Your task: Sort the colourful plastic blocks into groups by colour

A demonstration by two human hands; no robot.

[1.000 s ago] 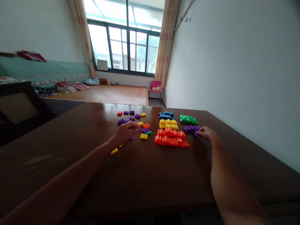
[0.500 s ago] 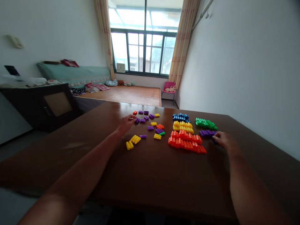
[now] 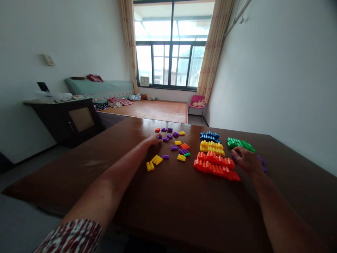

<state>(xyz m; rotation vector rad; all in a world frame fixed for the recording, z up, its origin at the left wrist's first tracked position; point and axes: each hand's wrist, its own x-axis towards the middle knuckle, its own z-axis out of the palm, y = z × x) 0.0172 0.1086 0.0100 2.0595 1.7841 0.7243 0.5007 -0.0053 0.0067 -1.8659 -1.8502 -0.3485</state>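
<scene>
My left hand (image 3: pixel 154 139), at the far left of the scattered blocks, has its fingers closed on a small purple plastic block (image 3: pixel 159 137), partly hidden by the fingertips. Around it lie more loose purple blocks (image 3: pixel 173 148), along with yellow blocks (image 3: pixel 181 158) and a few orange and green ones. On the right, my right hand (image 3: pixel 244 159) is curled over a row of purple blocks (image 3: pixel 263 164), covering most of it. Its fingertips pinch at the row's left end, where a bit of purple shows. Just behind that hand is a green row (image 3: pixel 240 144).
Stacked rows of orange blocks (image 3: pixel 216 166), yellow blocks (image 3: pixel 212 147) and blue blocks (image 3: pixel 210 136) stand left of my right hand on the brown table (image 3: pixel 168 200). Past the table are a low bed (image 3: pixel 158 110), a pink chair (image 3: pixel 197 101) and a dark cabinet (image 3: pixel 65 117).
My right hand has gone from the purple row's right end to its left end. My left hand stays by the same purple blocks. The whole view has shifted slightly.
</scene>
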